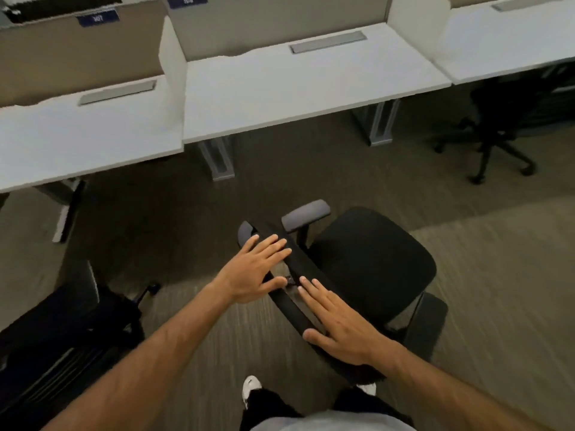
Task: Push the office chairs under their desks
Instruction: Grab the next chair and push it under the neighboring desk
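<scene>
A black office chair [370, 259] with grey armrests stands on the carpet in front of me, turned so its seat faces right. It is apart from the middle white desk [298, 88], which lies beyond it. My left hand [255, 272] lies flat with straight fingers on the top edge of the chair's backrest. My right hand [336, 325] also rests flat on the backrest edge, nearer to me, fingers straight.
A second black chair [56, 337] stands at the lower left beside the left desk [77, 144]. A third chair [504, 126] sits partly under the right desk [510, 48]. Grey desk legs [217, 160] stand under the middle desk. My feet show at the bottom.
</scene>
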The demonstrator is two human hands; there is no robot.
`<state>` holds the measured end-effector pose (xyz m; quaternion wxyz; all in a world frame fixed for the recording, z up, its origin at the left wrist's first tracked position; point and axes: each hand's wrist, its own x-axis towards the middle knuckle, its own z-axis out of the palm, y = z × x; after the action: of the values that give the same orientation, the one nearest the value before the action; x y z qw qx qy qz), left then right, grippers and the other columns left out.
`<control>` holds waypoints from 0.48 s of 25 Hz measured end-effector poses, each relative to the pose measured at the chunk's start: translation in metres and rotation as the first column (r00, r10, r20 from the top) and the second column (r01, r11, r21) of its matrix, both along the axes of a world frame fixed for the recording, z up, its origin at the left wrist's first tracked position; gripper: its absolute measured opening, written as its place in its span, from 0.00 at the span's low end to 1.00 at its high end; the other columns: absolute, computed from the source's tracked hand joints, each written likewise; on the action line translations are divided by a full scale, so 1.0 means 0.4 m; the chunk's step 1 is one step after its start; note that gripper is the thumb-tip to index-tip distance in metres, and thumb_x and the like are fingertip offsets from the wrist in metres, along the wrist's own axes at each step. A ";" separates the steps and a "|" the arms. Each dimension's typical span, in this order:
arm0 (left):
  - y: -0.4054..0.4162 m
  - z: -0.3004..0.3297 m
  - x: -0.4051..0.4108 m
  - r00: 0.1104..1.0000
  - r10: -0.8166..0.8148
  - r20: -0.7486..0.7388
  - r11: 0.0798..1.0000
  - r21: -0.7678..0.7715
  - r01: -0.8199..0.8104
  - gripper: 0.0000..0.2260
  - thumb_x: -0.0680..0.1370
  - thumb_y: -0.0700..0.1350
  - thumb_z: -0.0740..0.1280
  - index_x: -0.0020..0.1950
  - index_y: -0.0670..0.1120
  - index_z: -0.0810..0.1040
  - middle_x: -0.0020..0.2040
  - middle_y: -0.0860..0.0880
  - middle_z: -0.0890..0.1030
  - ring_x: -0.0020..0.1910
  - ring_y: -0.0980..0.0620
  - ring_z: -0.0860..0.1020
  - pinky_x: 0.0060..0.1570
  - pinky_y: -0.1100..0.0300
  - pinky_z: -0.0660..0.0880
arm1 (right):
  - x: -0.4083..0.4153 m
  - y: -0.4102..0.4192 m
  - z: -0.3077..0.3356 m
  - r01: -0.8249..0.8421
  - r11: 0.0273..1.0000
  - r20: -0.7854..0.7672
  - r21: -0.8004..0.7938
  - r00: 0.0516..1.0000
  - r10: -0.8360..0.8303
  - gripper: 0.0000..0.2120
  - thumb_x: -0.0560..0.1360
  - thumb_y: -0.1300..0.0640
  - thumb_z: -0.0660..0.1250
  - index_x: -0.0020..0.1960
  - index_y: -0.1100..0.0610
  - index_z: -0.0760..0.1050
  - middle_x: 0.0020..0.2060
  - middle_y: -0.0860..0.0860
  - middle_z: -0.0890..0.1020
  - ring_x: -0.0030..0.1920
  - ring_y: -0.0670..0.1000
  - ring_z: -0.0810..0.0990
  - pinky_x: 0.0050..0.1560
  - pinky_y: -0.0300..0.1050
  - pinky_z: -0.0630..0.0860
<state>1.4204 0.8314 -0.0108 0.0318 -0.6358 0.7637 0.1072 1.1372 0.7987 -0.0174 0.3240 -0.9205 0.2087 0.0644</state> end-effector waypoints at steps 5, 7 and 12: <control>-0.069 -0.037 0.135 0.955 -0.297 0.016 0.952 -0.072 0.298 0.33 0.82 0.70 0.47 0.82 0.54 0.56 0.83 0.51 0.57 0.82 0.50 0.49 0.80 0.43 0.46 | 0.026 0.110 0.008 0.242 0.965 -0.144 -0.100 0.956 -0.255 0.38 0.82 0.30 0.47 0.82 0.45 0.34 0.78 0.37 0.28 0.78 0.43 0.29 0.78 0.48 0.36; -0.073 -0.059 0.142 0.933 -0.360 -0.012 0.923 -0.153 0.354 0.32 0.82 0.69 0.47 0.81 0.53 0.61 0.81 0.49 0.63 0.81 0.48 0.56 0.78 0.41 0.52 | 0.038 0.165 0.002 0.360 0.911 -0.176 -0.199 0.902 -0.395 0.36 0.83 0.31 0.45 0.82 0.45 0.34 0.78 0.39 0.29 0.79 0.45 0.29 0.79 0.50 0.36; -0.057 -0.090 0.139 0.922 -0.378 -0.083 0.900 -0.265 0.345 0.31 0.83 0.67 0.48 0.77 0.50 0.69 0.76 0.47 0.72 0.76 0.46 0.67 0.75 0.40 0.60 | 0.071 0.276 -0.033 0.636 0.670 -0.100 -0.383 0.693 -0.714 0.36 0.83 0.31 0.44 0.84 0.50 0.45 0.83 0.47 0.45 0.82 0.50 0.45 0.81 0.56 0.50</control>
<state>1.4759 0.8084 -0.0467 -0.0785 -0.4730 0.8763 0.0463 1.1656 0.9091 -0.0306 0.1436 -0.8005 0.5816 0.0157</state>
